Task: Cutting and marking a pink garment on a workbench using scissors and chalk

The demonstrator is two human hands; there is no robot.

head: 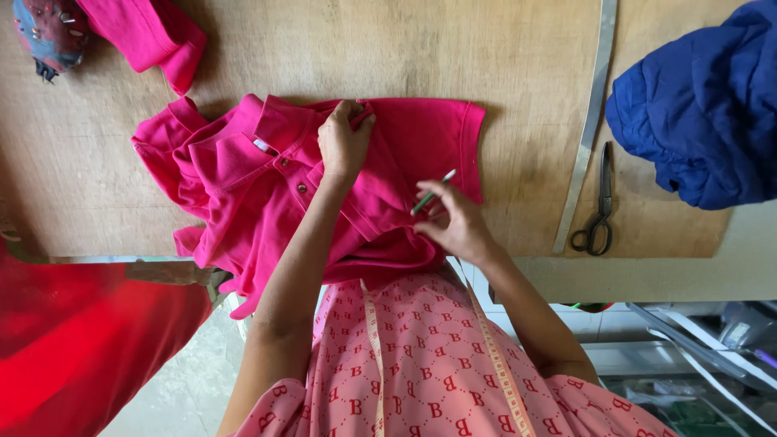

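Observation:
A bright pink polo shirt (243,174) with buttons lies spread on the wooden table (502,73), its hem hanging over the near edge. My left hand (344,142) rests on the shirt's far edge near the shoulder, fingertips pinching the fabric there. My right hand (455,222) sits at the shirt's near right side, below the sleeve. It holds a thin green pen (431,193) between the fingers, tip pointing up and right, while its lower fingers press on the cloth.
A long metal ruler (589,121) and black scissors (599,210) lie right of the shirt. A blue quilted garment (700,105) is at the far right. Another pink piece (150,32) and a pincushion (48,32) sit top left. Red cloth (81,340) hangs at lower left. A tape measure (494,356) hangs over my front.

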